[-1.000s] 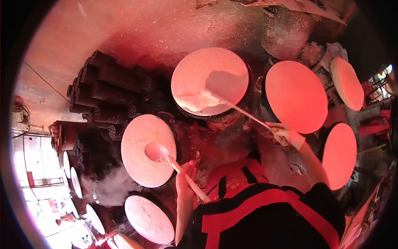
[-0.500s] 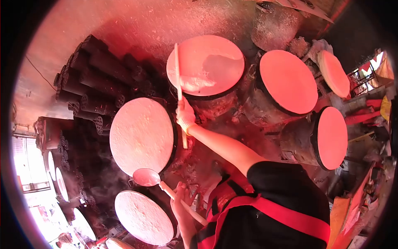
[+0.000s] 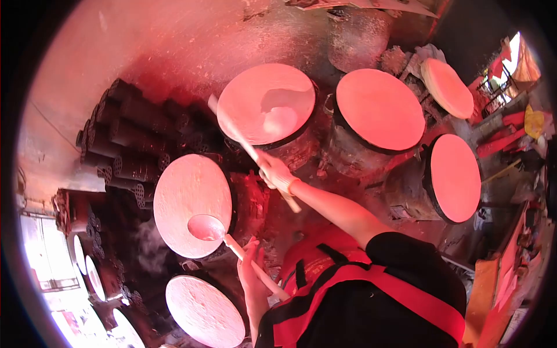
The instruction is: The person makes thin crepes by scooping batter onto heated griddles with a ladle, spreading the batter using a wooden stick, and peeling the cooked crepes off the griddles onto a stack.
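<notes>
My left hand [image 3: 250, 269] is closed round the handle of a ladle [image 3: 206, 227], whose bowl hangs over the near edge of a pale, round griddle [image 3: 188, 191] at the left. My right hand [image 3: 275, 172] grips a long, flat wooden stick [image 3: 239, 134]. It slants across the left rim of the far round griddle [image 3: 249, 95]. On that griddle a lighter, batter-like patch [image 3: 281, 122] lies beside a darker area. Whether the stick touches the surface I cannot tell.
More round griddles on drum stoves stand at right [image 3: 380, 110], far right [image 3: 456, 178] and near left [image 3: 204, 310]. Perforated cylindrical briquettes [image 3: 136, 133] are stacked against the wall at left. Faint steam or smoke drifts near them.
The stick has tilted, its upper end swinging left and its lower end right. The ladle's bowl now lies more over the left griddle. The batter-like patch has changed shape, and the view has shifted.
</notes>
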A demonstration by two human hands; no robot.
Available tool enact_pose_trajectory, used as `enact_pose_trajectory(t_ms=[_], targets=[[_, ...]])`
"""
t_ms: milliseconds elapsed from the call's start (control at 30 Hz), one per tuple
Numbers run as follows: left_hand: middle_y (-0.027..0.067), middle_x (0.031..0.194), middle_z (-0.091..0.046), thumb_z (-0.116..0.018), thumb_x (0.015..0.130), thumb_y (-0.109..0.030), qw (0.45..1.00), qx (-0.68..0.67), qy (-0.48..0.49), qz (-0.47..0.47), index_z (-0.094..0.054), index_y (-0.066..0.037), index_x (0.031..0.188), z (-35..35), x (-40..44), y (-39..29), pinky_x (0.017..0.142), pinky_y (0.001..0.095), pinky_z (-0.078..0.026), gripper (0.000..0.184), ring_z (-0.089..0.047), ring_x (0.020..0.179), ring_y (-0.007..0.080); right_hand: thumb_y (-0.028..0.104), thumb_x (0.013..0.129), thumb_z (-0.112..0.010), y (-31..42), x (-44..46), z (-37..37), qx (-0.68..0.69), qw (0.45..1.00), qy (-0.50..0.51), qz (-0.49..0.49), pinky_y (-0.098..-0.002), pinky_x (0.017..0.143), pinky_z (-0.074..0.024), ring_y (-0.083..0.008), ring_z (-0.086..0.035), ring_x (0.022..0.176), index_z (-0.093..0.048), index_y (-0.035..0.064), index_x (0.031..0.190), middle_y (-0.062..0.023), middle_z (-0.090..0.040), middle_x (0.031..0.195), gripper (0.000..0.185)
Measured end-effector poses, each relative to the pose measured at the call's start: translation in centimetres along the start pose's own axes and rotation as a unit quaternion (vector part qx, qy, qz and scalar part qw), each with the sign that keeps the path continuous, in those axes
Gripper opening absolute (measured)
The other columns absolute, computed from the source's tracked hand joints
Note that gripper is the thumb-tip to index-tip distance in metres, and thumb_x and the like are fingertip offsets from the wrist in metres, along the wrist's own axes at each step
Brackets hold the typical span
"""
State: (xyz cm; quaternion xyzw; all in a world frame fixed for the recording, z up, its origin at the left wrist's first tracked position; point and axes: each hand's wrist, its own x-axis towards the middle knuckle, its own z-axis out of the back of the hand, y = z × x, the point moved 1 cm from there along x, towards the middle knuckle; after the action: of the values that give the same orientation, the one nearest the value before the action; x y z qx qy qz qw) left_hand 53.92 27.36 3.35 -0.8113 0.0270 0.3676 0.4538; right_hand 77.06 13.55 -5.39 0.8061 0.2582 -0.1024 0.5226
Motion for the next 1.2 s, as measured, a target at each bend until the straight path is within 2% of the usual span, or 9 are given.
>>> enact_pose_trajectory(t_ms=[300, 367, 433, 767, 833, 900, 1033, 1100, 1200], targets=[[0.0069, 0.115, -0.059, -0.061, 0.090, -0.021, 0.999, 0.038, -0.007, 0.025, -0.058, -0.004, 0.111, -5.9, 0.6, 0.4, 0.100, 0.0320, -0.042, 0.027, -0.055, 0.110, 0.0165, 0.032, 0.102, -0.043, 6.6, -2.4, 11.3, 0.109, 0.993, -0.046, 0.027, -0.0213, 0.037, -0.0266, -0.0058, -0.034, 0.044, -0.044, 0.0269, 0.141, 0.0025, -0.042, 0.062, 0.040], [0.0011, 0.105, -0.061, -0.062, 0.090, -0.021, 0.999, 0.030, 0.019, 0.025, -0.060, -0.009, 0.109, -7.2, 1.9, 1.1, 0.095, 0.0299, -0.043, 0.023, -0.057, 0.102, 0.0144, 0.033, 0.101, -0.045, 6.9, -3.2, 9.0, -0.039, 0.998, -0.031, -0.023, -0.0220, 0.038, -0.0274, -0.0058, -0.035, 0.046, -0.043, 0.0283, 0.142, 0.0033, -0.042, 0.063, 0.041], [-0.0001, 0.092, -0.057, -0.062, 0.090, -0.021, 0.999, 0.034, 0.005, 0.038, -0.060, -0.006, 0.108, -8.3, 2.8, 1.3, 0.085, 0.0281, -0.045, 0.023, -0.055, 0.089, 0.0116, 0.035, 0.101, -0.045, 5.6, -3.4, 11.7, -0.111, 0.988, 0.073, -0.075, -0.0206, 0.037, -0.0264, -0.0044, -0.035, 0.047, -0.039, 0.0270, 0.145, 0.0037, -0.044, 0.066, 0.046], [-0.0050, 0.069, -0.043, -0.058, 0.096, -0.017, 0.994, -0.075, 0.003, 0.076, -0.059, -0.005, 0.096, -15.8, 5.0, 3.5, 0.045, 0.0188, -0.029, 0.012, -0.037, 0.052, 0.0039, 0.031, 0.101, -0.042, 15.5, 4.5, 21.2, -0.048, 0.998, -0.013, 0.029, -0.0239, 0.037, -0.0276, -0.0071, -0.033, 0.042, -0.047, 0.0240, 0.139, 0.0013, -0.046, 0.065, 0.039], [-0.0053, 0.067, -0.041, -0.057, 0.096, -0.016, 0.995, -0.071, 0.036, 0.068, -0.057, -0.006, 0.096, -16.3, 5.2, 3.8, 0.042, 0.0192, -0.027, 0.011, -0.034, 0.050, 0.0030, 0.031, 0.098, -0.046, 14.8, 5.8, 19.2, -0.356, 0.923, -0.081, 0.125, -0.0346, 0.068, -0.0452, -0.0237, -0.059, 0.080, -0.055, 0.0128, 0.128, -0.0132, -0.062, 0.095, 0.037], [-0.0052, 0.067, -0.040, -0.057, 0.096, -0.015, 0.994, -0.072, 0.053, 0.063, -0.056, -0.006, 0.097, -16.8, 5.5, 3.7, 0.040, 0.0198, -0.026, 0.009, -0.033, 0.048, 0.0027, 0.028, 0.099, -0.047, 14.4, 5.5, 17.9, -0.538, 0.816, -0.060, 0.200, -0.0362, 0.083, -0.0509, -0.0240, -0.067, 0.097, -0.056, 0.0079, 0.127, -0.0152, -0.067, 0.110, 0.036], [-0.0032, 0.068, -0.042, -0.055, 0.095, -0.011, 0.991, -0.102, 0.065, 0.054, -0.055, -0.006, 0.103, -16.2, 6.0, 3.3, 0.040, 0.0198, -0.027, 0.009, -0.034, 0.048, 0.0038, 0.024, 0.096, -0.051, 14.3, 2.5, 19.5, -0.367, 0.852, -0.101, 0.360, -0.0371, 0.093, -0.0465, -0.0308, -0.060, 0.113, -0.051, 0.0118, 0.135, -0.0180, -0.062, 0.121, 0.040], [-0.0016, 0.071, -0.044, -0.054, 0.095, -0.010, 0.992, -0.099, 0.060, 0.051, -0.054, -0.006, 0.105, -15.7, 6.1, 3.1, 0.042, 0.0192, -0.029, 0.011, -0.036, 0.051, 0.0047, 0.026, 0.096, -0.052, 12.0, 1.3, 19.2, -0.232, 0.918, -0.218, 0.238, -0.0341, 0.096, -0.0453, -0.0281, -0.057, 0.118, -0.051, 0.0133, 0.136, -0.0160, -0.059, 0.128, 0.041], [0.0007, 0.076, -0.046, -0.054, 0.095, -0.010, 0.996, -0.066, 0.047, 0.045, -0.053, -0.005, 0.108, -16.6, 6.5, 2.2, 0.044, 0.0186, -0.032, 0.014, -0.040, 0.054, 0.0062, 0.030, 0.093, -0.057, 8.4, 2.4, 15.9, -0.326, 0.902, -0.153, 0.237, -0.0317, 0.095, -0.0456, -0.0296, -0.057, 0.118, -0.050, 0.0133, 0.136, -0.0167, -0.057, 0.129, 0.046]])
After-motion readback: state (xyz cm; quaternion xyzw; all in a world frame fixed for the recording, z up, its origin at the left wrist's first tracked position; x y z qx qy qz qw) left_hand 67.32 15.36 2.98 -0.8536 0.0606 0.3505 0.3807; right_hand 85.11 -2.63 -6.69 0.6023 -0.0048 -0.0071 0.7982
